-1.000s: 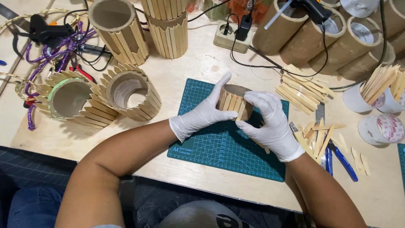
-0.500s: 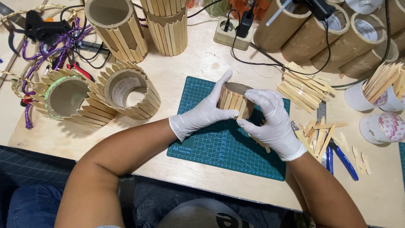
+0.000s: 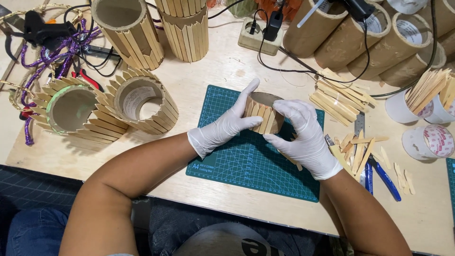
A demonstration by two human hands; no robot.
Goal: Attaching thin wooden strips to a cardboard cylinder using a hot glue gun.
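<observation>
Both gloved hands, left hand (image 3: 226,127) and right hand (image 3: 303,137), are clasping the stick-clad cardboard ring (image 3: 263,113) on the green cutting mat (image 3: 237,163), fingers curled tight; uneven squeezing is risking shifted sticks or a crushed ring.

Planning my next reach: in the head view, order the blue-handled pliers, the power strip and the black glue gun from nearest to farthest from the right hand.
From the right hand:
1. Blue-handled pliers, on the table just to its right, beside the stick scraps.
2. Power strip, at the back of the table, up and to its left.
3. Black glue gun, far-left back corner.
</observation>
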